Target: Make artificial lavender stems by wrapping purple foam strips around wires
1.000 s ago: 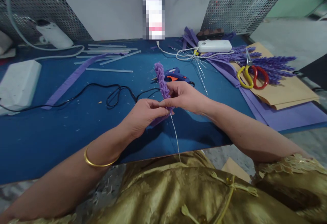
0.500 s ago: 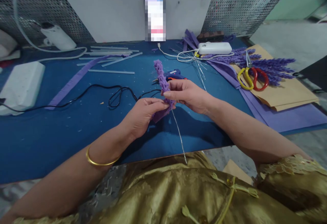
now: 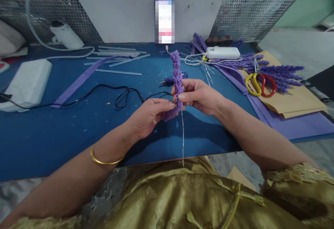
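"One ruffled purple spike: where is it?"
"Upright over the blue table, pinched in your right hand; your left hand clamps the flat strip at the spike's base, silvery wire hanging below."

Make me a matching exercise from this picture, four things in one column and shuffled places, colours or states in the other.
Things
1. Purple flower spike
2. Scissors
3. Phone
4. Glue gun

Descriptions
A. Partly red and yellow
B. Held between left hand and right hand
C. Blue, partly hidden
D. Upright before the pale panel

Pairs: 1-B, 2-A, 3-D, 4-C
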### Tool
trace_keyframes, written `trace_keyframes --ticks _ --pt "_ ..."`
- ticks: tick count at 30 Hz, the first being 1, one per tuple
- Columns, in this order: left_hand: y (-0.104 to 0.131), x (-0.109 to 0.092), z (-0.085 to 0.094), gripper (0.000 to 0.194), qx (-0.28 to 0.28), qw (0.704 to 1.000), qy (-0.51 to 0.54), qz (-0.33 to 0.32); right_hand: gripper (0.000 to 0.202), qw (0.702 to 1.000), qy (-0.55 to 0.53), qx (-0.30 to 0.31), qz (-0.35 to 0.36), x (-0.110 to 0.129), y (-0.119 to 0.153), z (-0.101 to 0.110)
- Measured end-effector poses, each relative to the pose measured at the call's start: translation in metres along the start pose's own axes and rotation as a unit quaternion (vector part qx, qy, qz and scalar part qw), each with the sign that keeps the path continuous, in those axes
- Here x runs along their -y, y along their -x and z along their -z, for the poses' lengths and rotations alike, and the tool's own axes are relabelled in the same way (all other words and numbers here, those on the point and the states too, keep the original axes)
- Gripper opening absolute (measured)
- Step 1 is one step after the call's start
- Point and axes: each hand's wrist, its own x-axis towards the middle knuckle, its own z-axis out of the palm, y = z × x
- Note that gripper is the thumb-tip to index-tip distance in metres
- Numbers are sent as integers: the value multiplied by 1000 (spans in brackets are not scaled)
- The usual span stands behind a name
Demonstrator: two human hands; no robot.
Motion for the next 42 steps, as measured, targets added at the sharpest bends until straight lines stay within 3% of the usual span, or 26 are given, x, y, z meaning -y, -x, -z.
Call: trace_keyframes --ticks 10,22,29,33,37,42 --pt "1 0 -5 15 -22 994 -103 -16 23 994 106 21 -26 4 2 0" --pt "-4 7 -2 9 -54 997 -47 9 23 982 178 -67 17 -5 1 -12" --pt "-2 5 -4 15 -54 996 -72 -12 26 974 194 -113 13 -11 0 -15" --pt "0 4 -6 13 -93 987 -131 -26 32 966 218 -140 6 -14 -2 -16" --pt "0 4 -8 13 -102 981 -163 -24 33 960 234 -152 2 -17 -3 -16" --pt "-1 6 -7 12 -79 989 -122 -16 32 972 199 -128 1 -15 -2 -16"
